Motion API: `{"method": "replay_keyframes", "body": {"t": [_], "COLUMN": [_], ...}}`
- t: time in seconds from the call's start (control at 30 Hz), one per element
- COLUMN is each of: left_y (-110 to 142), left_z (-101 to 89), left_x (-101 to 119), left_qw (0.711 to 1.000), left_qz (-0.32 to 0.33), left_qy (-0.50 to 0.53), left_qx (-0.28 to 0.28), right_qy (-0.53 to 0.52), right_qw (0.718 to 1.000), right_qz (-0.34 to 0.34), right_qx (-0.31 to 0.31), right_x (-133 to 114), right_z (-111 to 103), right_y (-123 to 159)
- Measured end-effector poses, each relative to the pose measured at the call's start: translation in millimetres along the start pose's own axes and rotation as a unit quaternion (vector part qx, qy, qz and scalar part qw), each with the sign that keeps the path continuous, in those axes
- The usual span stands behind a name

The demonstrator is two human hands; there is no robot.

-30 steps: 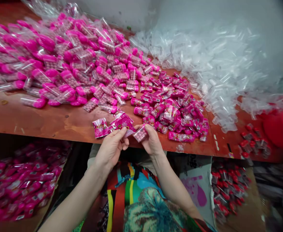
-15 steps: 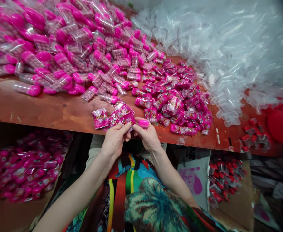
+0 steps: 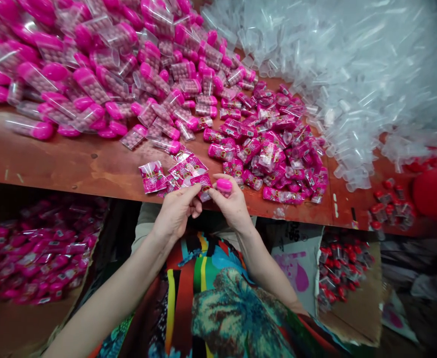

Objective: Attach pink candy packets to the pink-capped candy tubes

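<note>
My left hand (image 3: 175,213) pinches a pink printed label (image 3: 202,183) at the near edge of the brown table (image 3: 72,166). My right hand (image 3: 233,206) is closed round a small candy container with a pink cap (image 3: 224,185), held right against that label. A few more loose pink labels (image 3: 155,178) lie on the table just beyond my left hand. Behind my right hand is a heap of labelled pink containers (image 3: 274,149).
A big pile of unlabelled pink-capped containers (image 3: 91,69) fills the far left. Clear empty sleeves (image 3: 353,84) are heaped at the far right. Red-capped pieces (image 3: 390,209) sit at the right edge. Boxes below hold pink items (image 3: 35,253) and red items (image 3: 338,273).
The container in my right hand has turned so its pink cap now faces up, and the label in my left hand has come against it. The view has tilted down a little.
</note>
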State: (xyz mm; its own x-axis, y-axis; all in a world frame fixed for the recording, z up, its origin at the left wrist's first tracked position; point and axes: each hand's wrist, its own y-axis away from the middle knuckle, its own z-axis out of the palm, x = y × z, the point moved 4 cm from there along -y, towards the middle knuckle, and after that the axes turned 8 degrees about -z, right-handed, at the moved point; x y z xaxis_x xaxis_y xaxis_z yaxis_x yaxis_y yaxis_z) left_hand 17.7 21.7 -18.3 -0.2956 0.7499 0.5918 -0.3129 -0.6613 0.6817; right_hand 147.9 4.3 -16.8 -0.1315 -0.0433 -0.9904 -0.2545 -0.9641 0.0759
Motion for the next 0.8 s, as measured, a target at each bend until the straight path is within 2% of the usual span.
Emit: {"method": "replay_keyframes", "body": {"t": [0.1,0.23,0.47,0.7,0.8], "left_y": [1,2,-3,-3,-3], "left_z": [-3.1,-2.8,-2.2,-3.1,-2.8], "left_x": [4,8,6,6,6], "left_qw": [1.0,0.999,0.995,0.992,0.992], "left_qz": [0.012,0.018,0.026,0.018,0.017], "left_qy": [-0.01,0.03,0.087,0.11,0.111], "left_qx": [0.018,0.023,0.05,0.063,0.057], "right_qy": [-0.009,-0.107,-0.159,-0.265,-0.279], "right_qw": [1.0,0.992,0.983,0.945,0.937], "right_qz": [0.008,0.064,0.088,0.184,0.2], "right_qx": [-0.011,0.018,-0.029,-0.054,-0.06], "right_x": [-2,2,3,13,15], "right_z": [-1,-5,-5,1,3], "right_y": [-1,1,19,24,25]}}
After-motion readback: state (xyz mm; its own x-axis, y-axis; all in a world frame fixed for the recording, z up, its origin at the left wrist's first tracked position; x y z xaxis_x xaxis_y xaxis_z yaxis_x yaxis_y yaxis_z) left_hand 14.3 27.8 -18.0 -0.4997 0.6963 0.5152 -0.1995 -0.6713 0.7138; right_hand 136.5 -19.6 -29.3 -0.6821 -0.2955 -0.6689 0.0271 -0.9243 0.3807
